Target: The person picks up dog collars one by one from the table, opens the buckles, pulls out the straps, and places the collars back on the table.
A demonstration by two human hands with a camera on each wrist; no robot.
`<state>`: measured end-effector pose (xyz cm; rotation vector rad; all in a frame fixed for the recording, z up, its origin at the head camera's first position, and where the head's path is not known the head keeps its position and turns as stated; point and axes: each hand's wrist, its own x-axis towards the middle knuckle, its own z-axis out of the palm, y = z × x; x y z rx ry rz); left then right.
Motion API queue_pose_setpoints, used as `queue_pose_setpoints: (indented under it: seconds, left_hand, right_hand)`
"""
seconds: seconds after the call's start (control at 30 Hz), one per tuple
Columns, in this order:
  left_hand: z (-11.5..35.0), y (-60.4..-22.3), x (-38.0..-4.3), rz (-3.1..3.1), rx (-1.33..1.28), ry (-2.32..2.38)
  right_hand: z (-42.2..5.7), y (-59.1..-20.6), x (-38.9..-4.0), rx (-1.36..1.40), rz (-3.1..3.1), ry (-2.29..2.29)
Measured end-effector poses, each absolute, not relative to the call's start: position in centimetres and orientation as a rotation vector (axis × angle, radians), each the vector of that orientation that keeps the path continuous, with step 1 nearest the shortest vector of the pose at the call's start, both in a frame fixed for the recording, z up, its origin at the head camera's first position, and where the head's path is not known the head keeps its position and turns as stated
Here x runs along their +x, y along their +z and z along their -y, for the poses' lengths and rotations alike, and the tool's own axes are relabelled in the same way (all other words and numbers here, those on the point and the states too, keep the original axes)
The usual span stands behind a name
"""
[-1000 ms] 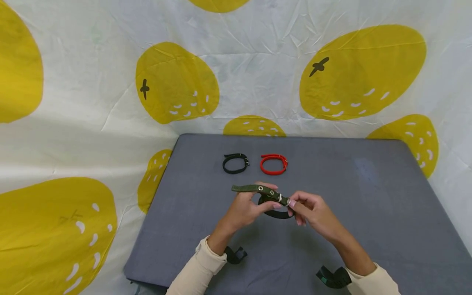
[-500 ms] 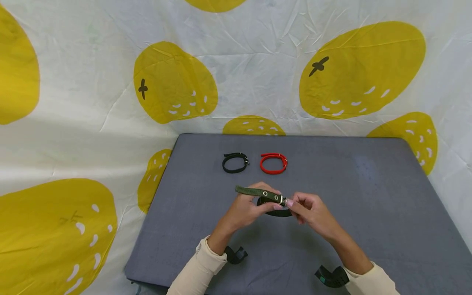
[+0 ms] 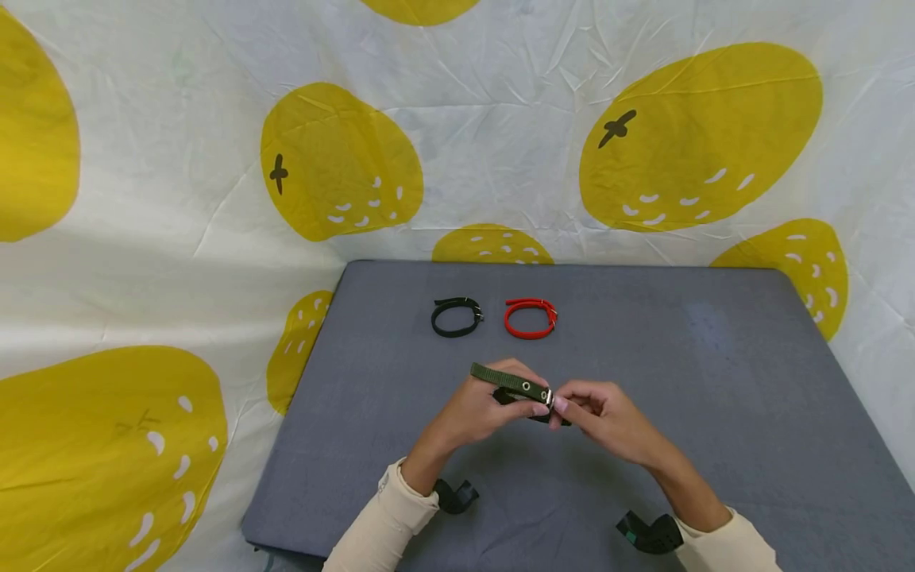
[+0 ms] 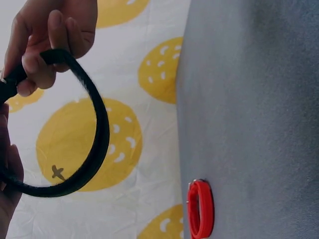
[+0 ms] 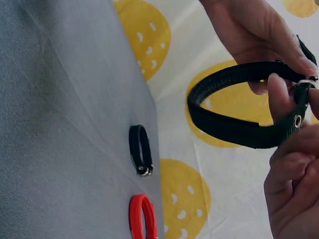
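A dark green dog collar (image 3: 506, 380) with metal eyelets hangs in a loop above the table, between both hands. My left hand (image 3: 480, 409) grips its strap, with thumb and fingers close to the buckle. At the buckle end, my right hand (image 3: 606, 416) pinches the collar between thumb and fingers. The right wrist view shows an eyelet (image 5: 297, 121) beside the metal buckle (image 5: 306, 82), partly covered by fingers. The loop (image 4: 102, 132) hangs toward the table in the left wrist view. The strap's free end points left, over my left hand.
A black collar (image 3: 455, 334) and a red collar (image 3: 529, 336) lie side by side toward the back of the grey table (image 3: 686, 381). Behind and left of it hangs a white sheet (image 3: 493, 159) printed with yellow fruit.
The green collar's free end has shifted right and slightly down, pulled along toward the buckle. The right hand has moved a little left, closer to the left hand. The other collars stay put.
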<state>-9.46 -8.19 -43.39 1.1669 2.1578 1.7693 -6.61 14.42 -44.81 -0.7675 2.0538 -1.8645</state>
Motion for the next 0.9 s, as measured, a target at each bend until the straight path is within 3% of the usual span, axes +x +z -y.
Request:
queue_pose_setpoints:
  seconds: [0.4, 0.7, 0.9]
  left_hand:
    - [8.6, -44.0, -9.6, -2.162, 1.236, 1.681]
    - [8.7, -41.3, -8.7, -2.131, 1.282, 1.707]
    - [8.8, -42.3, -8.8, -2.068, 1.239, 1.792]
  right_hand:
    - [-14.0, -44.9, -6.3, -0.72, -2.048, -1.843]
    - [-14.0, -44.9, -6.1, -0.676, -2.143, -1.838]
    - [-14.1, -45.0, -6.0, -0.661, -2.194, -1.847]
